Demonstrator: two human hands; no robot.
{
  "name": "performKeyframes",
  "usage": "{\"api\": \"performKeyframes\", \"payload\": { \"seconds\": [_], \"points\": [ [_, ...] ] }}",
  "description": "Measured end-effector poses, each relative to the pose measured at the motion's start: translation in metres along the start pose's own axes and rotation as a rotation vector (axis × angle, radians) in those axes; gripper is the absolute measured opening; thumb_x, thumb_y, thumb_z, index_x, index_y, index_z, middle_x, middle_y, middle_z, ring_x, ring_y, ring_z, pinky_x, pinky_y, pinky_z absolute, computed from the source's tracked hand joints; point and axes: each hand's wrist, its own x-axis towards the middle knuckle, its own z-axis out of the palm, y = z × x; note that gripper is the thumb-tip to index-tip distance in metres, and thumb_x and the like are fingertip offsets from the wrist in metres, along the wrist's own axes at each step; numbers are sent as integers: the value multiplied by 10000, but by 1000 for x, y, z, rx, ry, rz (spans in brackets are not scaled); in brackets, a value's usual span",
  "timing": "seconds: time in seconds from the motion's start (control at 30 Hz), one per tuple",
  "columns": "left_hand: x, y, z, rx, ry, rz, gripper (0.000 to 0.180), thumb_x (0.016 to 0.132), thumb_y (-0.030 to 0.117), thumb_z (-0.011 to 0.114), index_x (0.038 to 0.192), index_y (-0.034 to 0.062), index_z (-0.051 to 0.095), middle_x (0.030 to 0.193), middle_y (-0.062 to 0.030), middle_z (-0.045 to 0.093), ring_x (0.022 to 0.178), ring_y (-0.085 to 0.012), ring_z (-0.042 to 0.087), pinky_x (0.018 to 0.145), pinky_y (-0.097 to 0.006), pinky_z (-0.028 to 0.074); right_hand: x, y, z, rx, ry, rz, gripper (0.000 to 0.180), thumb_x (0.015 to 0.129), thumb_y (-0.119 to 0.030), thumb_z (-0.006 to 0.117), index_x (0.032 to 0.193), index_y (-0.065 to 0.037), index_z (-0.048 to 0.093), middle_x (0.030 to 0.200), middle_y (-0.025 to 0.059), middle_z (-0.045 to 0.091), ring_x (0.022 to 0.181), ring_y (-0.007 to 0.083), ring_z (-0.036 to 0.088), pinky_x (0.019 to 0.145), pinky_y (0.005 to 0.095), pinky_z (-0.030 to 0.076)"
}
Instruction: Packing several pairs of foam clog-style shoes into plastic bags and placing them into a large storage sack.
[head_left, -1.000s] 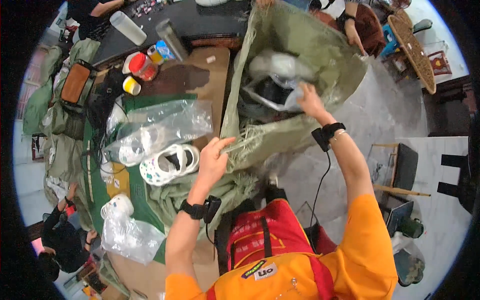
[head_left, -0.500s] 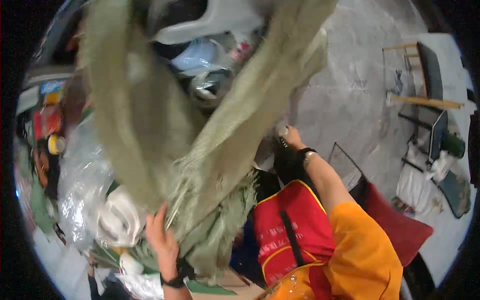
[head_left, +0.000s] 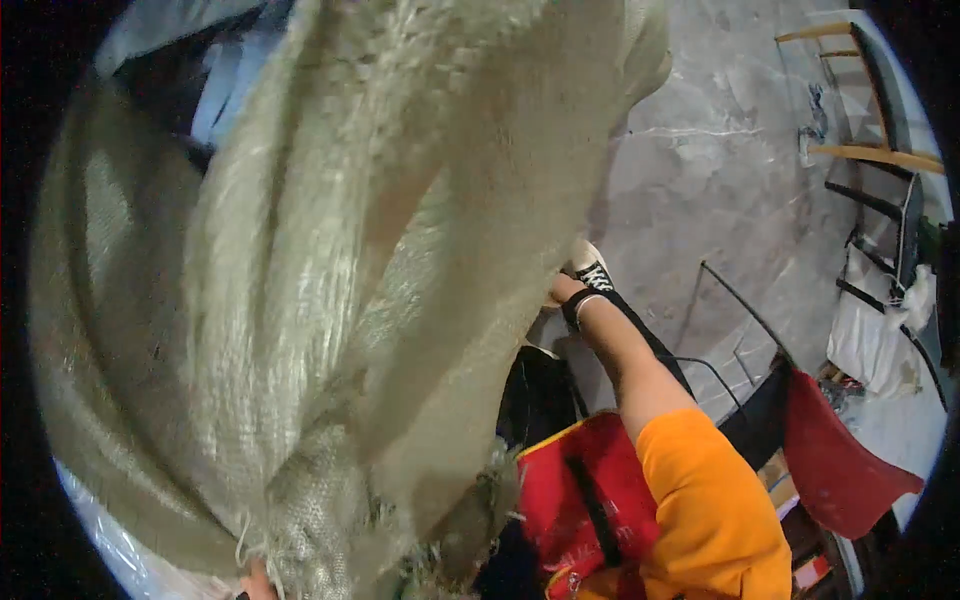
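Head view. A large woven sack (head_left: pixel 330 280), pale olive-green with a coarse weave and frayed threads along its lower edge, is raised close to the camera and fills the space between the two hands. The right hand (head_left: pixel 556 292) is mostly hidden behind the sack's right edge; only the wrist with its dark band shows, so its grip cannot be told. The left hand (head_left: pixel 258 583) shows as a sliver beneath the bunched, frayed bottom corner; grip likewise cannot be told. A red chair (head_left: pixel 835 470) stands well right of the right arm.
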Motion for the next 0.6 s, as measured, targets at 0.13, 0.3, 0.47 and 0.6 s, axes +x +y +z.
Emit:
{"api": "performKeyframes", "payload": {
  "seconds": [0.13, 0.3, 0.47, 0.6],
  "points": [
    [22, -2, -13, -73, -221, -79, 413, 754, 144, 450, 1133, -16, 486, 1184, -162, 459, 1158, -280, 348, 971, -381, 233, -58, -66, -98, 90, -162, -365, 256, 590, -181, 655, 757, 2, 593, 731, 170, 595, 678, 319, 571, 588, 376, 443],
    [37, 10, 17, -250, -117, 111, 433, 677, 68, 442, 1097, -6, 513, 950, -176, 504, 914, -308, 469, 842, -352, 340, -184, -31, -249, 215, 64, -144, 302, 589, -134, 645, 863, -23, 584, 723, 139, 593, 587, 235, 546, 590, 367, 447],
    [64, 29, -2, -574, -300, 64, 399, 742, 136, 546, 1108, -14, 497, 995, -163, 511, 969, -268, 474, 857, -310, 344, -298, -50, -382, 113, 88, 119, 252, 627, -164, 578, 827, -17, 622, 686, 136, 607, 561, 181, 549, 543, 300, 449],
    [60, 33, -8, -902, -369, -249, 341, 844, 270, 483, 1060, 12, 538, 751, -36, 456, 707, -105, 465, 531, -227, 383, -358, -76, -431, -188, 118, -282, 189, 741, -222, 563, 816, -67, 641, 791, 145, 614, 740, 284, 579, 661, 360, 442]
  ]
}}
